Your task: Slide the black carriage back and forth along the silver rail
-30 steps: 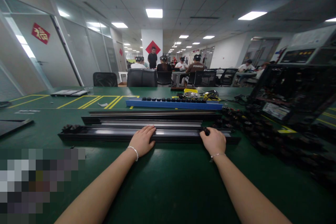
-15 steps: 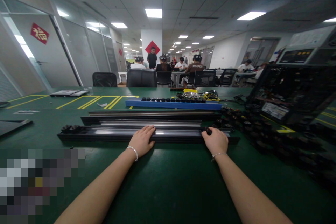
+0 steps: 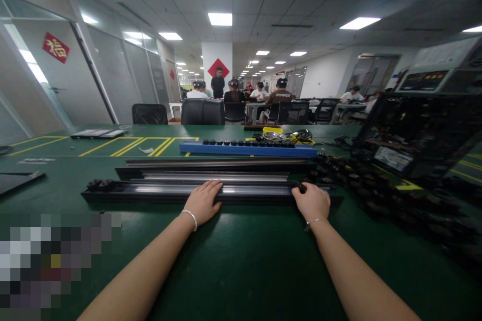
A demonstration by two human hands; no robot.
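Left hand [image 3: 203, 203] flat on rail [image 3: 256, 191], grip apart; right hand [image 3: 312, 201] grip clamped on fitting [image 3: 302, 188]; heap of fittings [image 3: 376, 185] loose on worktop [image 3: 241, 261].

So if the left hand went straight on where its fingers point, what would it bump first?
Probably the second rail, lying just behind the near rail that the left hand rests on; depth is hard to judge.

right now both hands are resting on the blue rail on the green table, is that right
Not quite. The head view shows the left hand and the right hand on the nearest black rail, not the blue rail, which lies farther back on the green table, untouched.
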